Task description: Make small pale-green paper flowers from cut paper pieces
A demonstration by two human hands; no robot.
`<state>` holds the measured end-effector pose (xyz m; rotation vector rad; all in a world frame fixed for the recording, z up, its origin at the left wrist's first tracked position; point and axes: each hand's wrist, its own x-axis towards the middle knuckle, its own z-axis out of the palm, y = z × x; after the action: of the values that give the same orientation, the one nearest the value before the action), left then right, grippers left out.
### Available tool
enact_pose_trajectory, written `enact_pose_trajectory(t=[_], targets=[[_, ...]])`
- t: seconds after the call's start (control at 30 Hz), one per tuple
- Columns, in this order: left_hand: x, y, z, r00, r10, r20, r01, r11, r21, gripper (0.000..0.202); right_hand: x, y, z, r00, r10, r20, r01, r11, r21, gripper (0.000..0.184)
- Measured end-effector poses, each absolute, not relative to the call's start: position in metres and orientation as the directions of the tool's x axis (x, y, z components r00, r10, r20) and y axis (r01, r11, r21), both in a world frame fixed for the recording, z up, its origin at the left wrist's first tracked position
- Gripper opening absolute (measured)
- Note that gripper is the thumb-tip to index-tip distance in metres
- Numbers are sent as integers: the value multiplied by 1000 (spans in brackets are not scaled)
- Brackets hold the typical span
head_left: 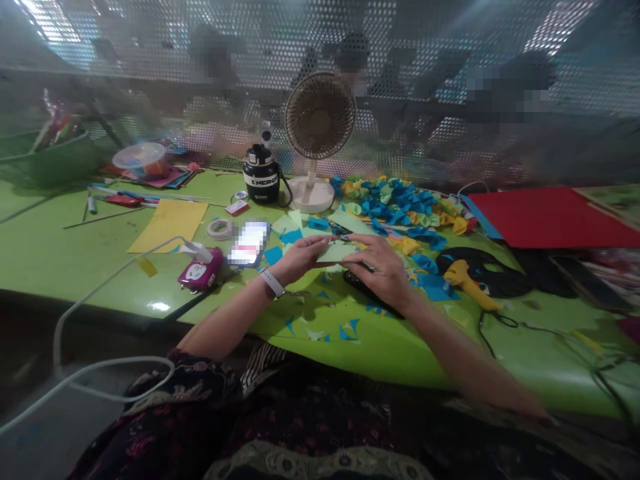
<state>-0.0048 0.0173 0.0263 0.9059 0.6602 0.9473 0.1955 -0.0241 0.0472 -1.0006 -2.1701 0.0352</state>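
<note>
Matt pale green paper (pixel 337 252) at twelve o'clock, right there; glossy green tabletop (pixel 159 306) gleaming at nine; shiny yellow plastic glue gun (pixel 470 283) at three; perforated metal mesh (pixel 450 40) beyond, at twelve.

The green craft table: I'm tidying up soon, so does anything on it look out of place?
Small blue paper scraps lie scattered across the near part of the green craft table, unlike the gathered heap of folded paper pieces beyond.
</note>
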Motion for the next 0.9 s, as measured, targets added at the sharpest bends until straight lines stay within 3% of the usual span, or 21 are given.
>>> enact_pose_trajectory(t=[0.1,0.27,0.43,0.57,0.9], targets=[[-1,10,30,421,906,-48,-431,246,868,19,193,-27,38,-201,744,637,574,616,-540,16],[2,-1,32,438,899,4,-448,214,868,41,194,-30,31,-89,832,547,500,513,-698,22],[2,-6,30,457,887,74,-327,90,941,69,195,-34,32,-77,849,522,490,488,-722,22],[3,-7,28,420,904,75,-254,38,966,69,194,-35,32,-74,857,510,493,476,-729,22],[3,-6,25,472,877,89,-297,63,953,76,194,-36,33,-97,836,540,518,505,-690,20]])
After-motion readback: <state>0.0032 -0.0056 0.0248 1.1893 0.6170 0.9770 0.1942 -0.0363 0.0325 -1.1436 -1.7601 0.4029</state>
